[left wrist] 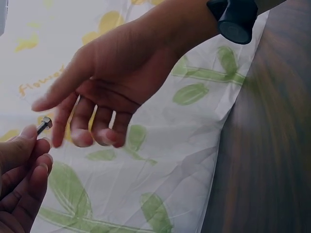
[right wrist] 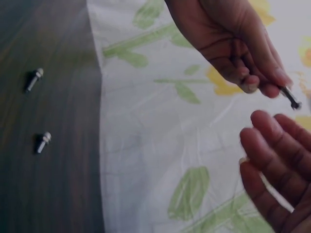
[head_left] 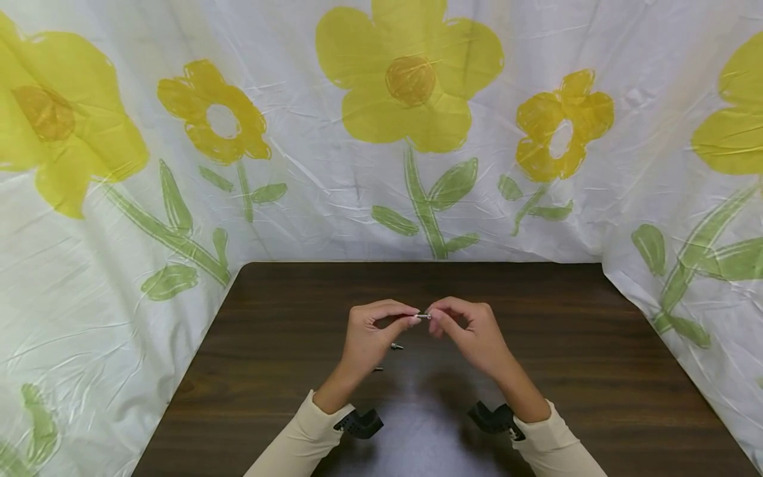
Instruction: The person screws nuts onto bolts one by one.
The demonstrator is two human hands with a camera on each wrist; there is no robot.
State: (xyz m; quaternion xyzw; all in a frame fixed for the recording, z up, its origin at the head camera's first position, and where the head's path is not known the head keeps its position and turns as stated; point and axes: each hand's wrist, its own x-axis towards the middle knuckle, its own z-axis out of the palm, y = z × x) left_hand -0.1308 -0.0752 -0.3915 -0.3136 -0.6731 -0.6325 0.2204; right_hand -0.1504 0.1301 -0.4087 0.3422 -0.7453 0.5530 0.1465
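Above the table, my left hand (head_left: 369, 331) pinches a small silver bolt (head_left: 422, 316) between thumb and fingertips. The bolt's wider end points toward my right hand (head_left: 471, 331). In the left wrist view that wider end of the bolt (left wrist: 46, 122) sits between the right thumb and index finger, apparently without contact. The right fingers are spread and loosely bent, as the right wrist view also shows for the right hand (right wrist: 282, 170). Whether the wider end is a head or a nut, I cannot tell.
Two more bolts lie on the dark wooden table (head_left: 268, 371), one bolt (right wrist: 34, 80) a little apart from the other bolt (right wrist: 43, 142). A white cloth (head_left: 310, 218) with yellow flowers hangs around the table's back and sides. Each wrist wears a black camera mount (head_left: 360, 424).
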